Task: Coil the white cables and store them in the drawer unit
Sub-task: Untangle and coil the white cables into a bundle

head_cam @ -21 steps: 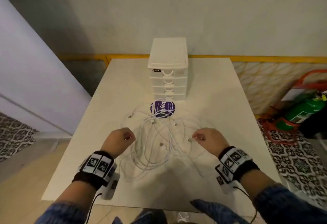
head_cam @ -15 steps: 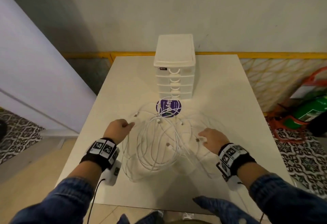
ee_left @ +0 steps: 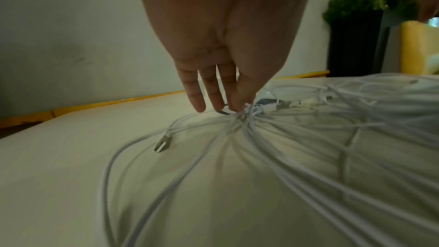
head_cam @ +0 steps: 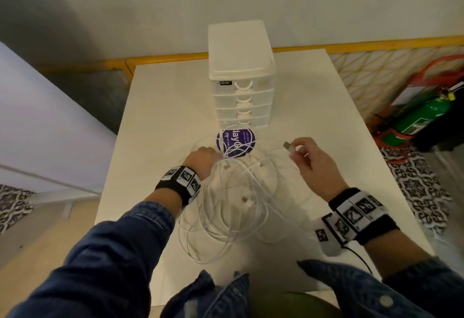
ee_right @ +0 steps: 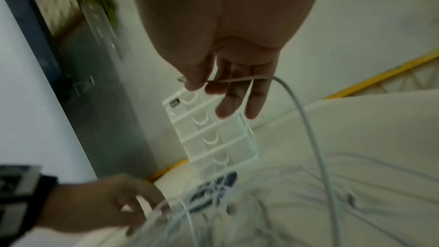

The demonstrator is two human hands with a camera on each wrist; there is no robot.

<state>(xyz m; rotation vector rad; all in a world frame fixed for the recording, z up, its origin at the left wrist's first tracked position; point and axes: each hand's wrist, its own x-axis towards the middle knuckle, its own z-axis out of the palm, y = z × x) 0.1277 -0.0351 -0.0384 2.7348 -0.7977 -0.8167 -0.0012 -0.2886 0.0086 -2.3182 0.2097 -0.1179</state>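
Starting out: right hand (head_cam: 311,164) grip pinches one connector (head_cam: 288,147), left hand (head_cam: 203,160) grip pinches tangled white cables (head_cam: 233,207) below; nothing coiled, drawer unit (head_cam: 242,86) beyond grips closed

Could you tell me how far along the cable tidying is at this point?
Nothing is stored yet: the drawer unit has all its drawers shut, and the white cables lie tangled on the table. In hand: the right hand pinches one plug lifted off the pile, while the left hand pinches a bunch of strands. Untangling, coiling and storing all remain.
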